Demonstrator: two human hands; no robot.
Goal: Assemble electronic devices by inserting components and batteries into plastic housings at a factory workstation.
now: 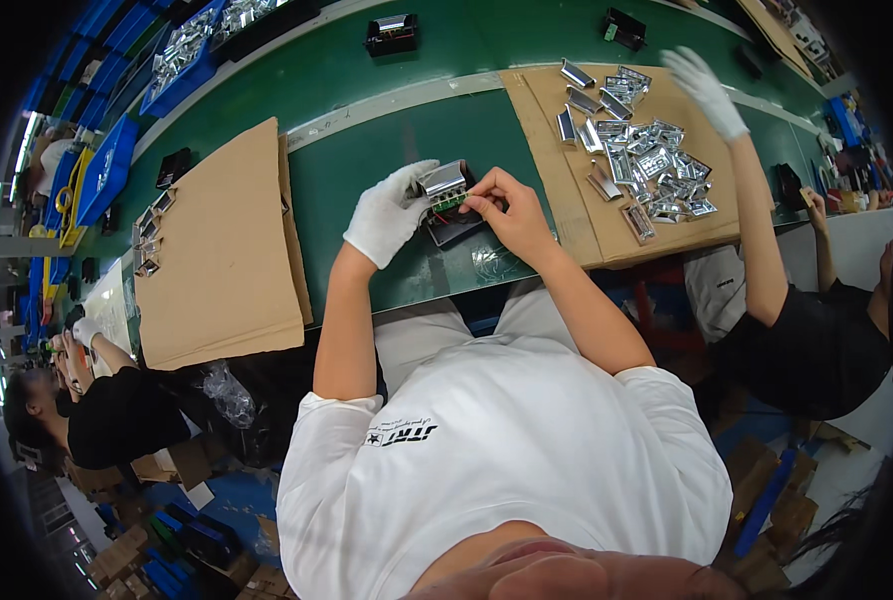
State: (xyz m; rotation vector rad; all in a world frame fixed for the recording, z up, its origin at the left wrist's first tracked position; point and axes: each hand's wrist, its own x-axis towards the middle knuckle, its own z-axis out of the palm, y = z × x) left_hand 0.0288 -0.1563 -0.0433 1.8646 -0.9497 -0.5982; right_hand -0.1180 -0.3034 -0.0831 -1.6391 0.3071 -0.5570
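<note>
In front of me, over the green bench, my left hand (386, 216), in a white glove, is closed around the left side of a device with a shiny chrome cover (445, 178). Its black housing (456, 236) shows below the cover. A narrow green circuit board (450, 203) lies across the device, under the chrome. My bare right hand (514, 214) pinches the board's right end between thumb and fingertips. The left fingertips are partly hidden behind the device.
Cardboard (221, 255) covers the bench at left, with several chrome pieces at its edge. Another cardboard sheet (556, 190) at right bears a pile of chrome covers (656, 160). A co-worker's gloved hand (704, 90) reaches over beyond it. Black units (391, 36) sit on the far strip.
</note>
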